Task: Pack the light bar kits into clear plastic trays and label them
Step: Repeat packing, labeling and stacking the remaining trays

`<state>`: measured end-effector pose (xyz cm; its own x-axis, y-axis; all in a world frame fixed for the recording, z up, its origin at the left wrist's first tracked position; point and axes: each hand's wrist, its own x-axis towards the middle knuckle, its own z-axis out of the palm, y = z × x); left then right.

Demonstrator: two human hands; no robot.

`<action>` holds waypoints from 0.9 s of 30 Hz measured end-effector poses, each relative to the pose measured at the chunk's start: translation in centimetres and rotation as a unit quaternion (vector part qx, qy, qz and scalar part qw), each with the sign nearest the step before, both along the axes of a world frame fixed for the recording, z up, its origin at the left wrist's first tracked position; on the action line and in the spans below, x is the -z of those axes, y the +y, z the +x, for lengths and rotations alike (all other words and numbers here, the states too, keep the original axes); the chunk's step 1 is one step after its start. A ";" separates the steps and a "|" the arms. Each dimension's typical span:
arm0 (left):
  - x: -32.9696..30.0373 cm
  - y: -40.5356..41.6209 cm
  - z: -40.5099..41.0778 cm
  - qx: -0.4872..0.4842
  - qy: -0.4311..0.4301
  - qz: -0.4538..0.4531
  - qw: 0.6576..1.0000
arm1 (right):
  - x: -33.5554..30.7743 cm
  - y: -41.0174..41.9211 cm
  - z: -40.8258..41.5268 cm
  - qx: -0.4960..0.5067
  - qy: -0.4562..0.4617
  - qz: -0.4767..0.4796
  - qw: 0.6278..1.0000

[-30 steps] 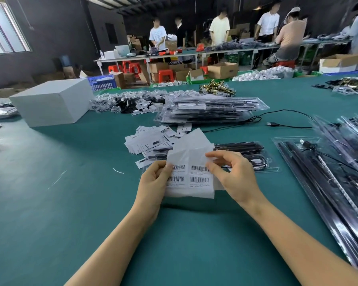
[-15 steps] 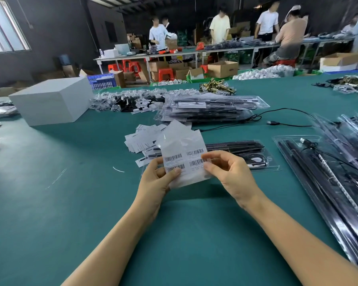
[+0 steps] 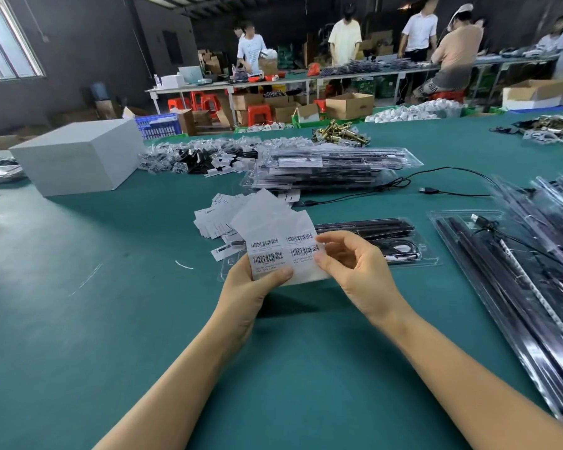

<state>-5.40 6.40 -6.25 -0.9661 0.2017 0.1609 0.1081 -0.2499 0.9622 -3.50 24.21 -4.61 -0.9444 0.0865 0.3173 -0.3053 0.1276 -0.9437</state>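
Head view had the label sheet (image 3: 281, 251) pinched up over a packed tray (image 3: 400, 245) on the surface: left hand (image 3: 254, 287) gripping its bottom, right hand (image 3: 355, 267) nipping the edge. Thin, floppy — peel from a corner.

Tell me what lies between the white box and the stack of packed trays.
In the head view, a heap of small bagged parts lies on the green table between the white box and the tray stack.

One head cam, wide-angle, looks fwd and down over the green table (image 3: 78, 336). Both forearms enter from 6 o'clock, close to lens. Far workbench (image 3: 355, 76) w/ people at 12 o'clock, well back.
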 end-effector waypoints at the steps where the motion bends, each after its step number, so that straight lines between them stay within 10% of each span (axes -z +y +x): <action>1: 0.1 -0.1 0.0 -0.002 -0.006 0.004 1.000 | 0.1 -0.1 0.1 0.037 0.026 0.053 0.998; 7: -0.2 -0.2 0.0 0.015 -0.018 -0.009 1.000 | 0.9 -0.5 0.1 0.192 0.296 0.409 0.842; 27: -0.1 -0.1 -0.1 0.043 -0.027 -0.004 0.999 | 1.4 -1.6 0.5 0.163 0.257 0.310 0.901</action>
